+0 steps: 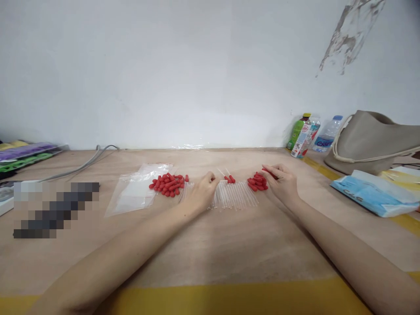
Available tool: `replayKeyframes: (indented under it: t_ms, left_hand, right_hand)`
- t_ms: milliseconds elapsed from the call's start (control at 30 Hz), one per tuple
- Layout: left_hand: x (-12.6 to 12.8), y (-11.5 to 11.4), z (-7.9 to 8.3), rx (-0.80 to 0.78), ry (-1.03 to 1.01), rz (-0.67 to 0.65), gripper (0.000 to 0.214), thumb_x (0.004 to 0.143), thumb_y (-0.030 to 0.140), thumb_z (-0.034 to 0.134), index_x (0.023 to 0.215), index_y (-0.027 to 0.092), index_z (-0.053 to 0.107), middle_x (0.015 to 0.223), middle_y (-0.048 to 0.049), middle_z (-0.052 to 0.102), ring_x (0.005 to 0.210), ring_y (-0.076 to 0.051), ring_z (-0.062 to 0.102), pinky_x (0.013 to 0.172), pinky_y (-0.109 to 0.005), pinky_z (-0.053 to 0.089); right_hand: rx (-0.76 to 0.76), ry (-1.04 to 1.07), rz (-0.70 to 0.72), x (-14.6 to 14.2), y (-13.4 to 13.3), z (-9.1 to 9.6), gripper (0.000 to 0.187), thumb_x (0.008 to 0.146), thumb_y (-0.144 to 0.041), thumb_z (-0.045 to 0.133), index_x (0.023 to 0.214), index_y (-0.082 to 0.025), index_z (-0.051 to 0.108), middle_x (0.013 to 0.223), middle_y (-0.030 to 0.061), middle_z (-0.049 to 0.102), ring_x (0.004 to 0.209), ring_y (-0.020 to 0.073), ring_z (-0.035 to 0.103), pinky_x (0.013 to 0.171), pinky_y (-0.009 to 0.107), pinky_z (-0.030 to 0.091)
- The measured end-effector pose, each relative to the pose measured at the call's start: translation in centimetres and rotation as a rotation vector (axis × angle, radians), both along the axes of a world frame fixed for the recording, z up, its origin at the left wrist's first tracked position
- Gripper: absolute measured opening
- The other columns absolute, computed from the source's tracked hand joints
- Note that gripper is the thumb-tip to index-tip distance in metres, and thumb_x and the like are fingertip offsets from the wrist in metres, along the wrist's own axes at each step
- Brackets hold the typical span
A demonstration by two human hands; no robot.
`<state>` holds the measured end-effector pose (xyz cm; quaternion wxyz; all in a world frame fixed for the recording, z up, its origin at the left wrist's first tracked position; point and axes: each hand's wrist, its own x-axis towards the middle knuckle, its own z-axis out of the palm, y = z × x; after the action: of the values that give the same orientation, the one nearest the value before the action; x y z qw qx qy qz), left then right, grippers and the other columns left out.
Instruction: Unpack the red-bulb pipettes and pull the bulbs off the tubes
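My left hand (205,191) is closed in a pinch over a row of thin clear tubes (234,195); what its fingertips hold, if anything, cannot be made out. My right hand (282,181) pinches a red rubber bulb (265,170) between thumb and fingers. Just below it lies a small pile of red rubber bulbs (257,181). Behind the tubes rest two droppers (230,179), red bulbs fitted on clear stems that point away from me. A larger heap of red bulbs (169,184) lies left of my left hand.
Clear plastic bags (134,192) lie beside the larger heap. At right are a blue tissue pack (374,192), a grey bag (367,140), a juice bottle (305,135) and a water bottle (328,135). A grey cable (82,165) runs at left, near a blurred-out dark object (59,210).
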<state>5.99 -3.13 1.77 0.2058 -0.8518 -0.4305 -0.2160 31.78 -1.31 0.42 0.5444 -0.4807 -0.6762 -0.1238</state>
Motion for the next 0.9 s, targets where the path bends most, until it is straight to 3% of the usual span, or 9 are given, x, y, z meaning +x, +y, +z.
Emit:
replayKeyframes:
  t_ms: [167,333,533,700,900]
  left_hand:
    - [2.4,0.7,-0.7,-0.012,0.137,-0.117,0.023,0.080,0.002,0.039,0.091,0.013,0.056,0.085,-0.0067,0.056,0.074,-0.017,0.055,0.061,-0.026,0.045]
    - [3.6,0.4,-1.2,-0.045,0.171,-0.194,0.016,0.082,0.006,0.041,0.082,0.011,0.056,0.084,-0.0088,0.058,0.079,-0.019,0.056,0.069,-0.029,0.047]
    - [3.9,-0.5,-1.3,-0.125,-0.087,-0.298,0.031,0.085,0.040,0.045,0.087,0.012,0.059,0.084,-0.0098,0.060,0.083,-0.020,0.057,0.075,-0.031,0.047]
    - [1.3,-1.6,-1.2,-0.064,-0.177,-0.403,0.032,0.083,0.041,0.047,0.097,0.014,0.060,0.098,-0.0105,0.060,0.094,-0.022,0.053,0.083,-0.037,0.044]
    - [-4.3,-2.4,-1.2,0.010,-0.144,-0.299,0.021,0.083,0.031,0.050,0.095,0.019,0.063,0.102,-0.0079,0.060,0.097,-0.023,0.051,0.081,-0.039,0.042]
  right_hand:
    - [-0.096,0.058,-0.091,2.1,1.3,-0.2,0.035,0.081,-0.036,0.045,0.098,-0.014,0.066,0.073,0.0072,0.058,0.066,0.0174,0.055,0.064,0.033,0.046]
    - [-0.213,0.173,-0.140,3.1,2.4,-0.7,0.039,0.078,-0.034,0.045,0.107,-0.012,0.059,0.079,0.0076,0.058,0.060,0.0150,0.054,0.062,0.033,0.046]
    - [-0.241,0.208,-0.143,3.5,2.7,-1.0,0.030,0.072,-0.041,0.057,0.087,-0.016,0.064,0.080,0.0068,0.064,0.068,0.0168,0.054,0.065,0.032,0.043]
    - [-0.267,0.060,-0.103,3.1,2.6,-1.2,0.027,0.074,-0.043,0.055,0.081,-0.021,0.069,0.079,0.0054,0.067,0.078,0.0206,0.055,0.073,0.036,0.040]
    - [-0.280,-0.091,-0.103,2.6,2.6,-1.5,0.025,0.075,-0.044,0.055,0.075,-0.023,0.069,0.077,0.0027,0.068,0.078,0.0203,0.056,0.078,0.037,0.036]
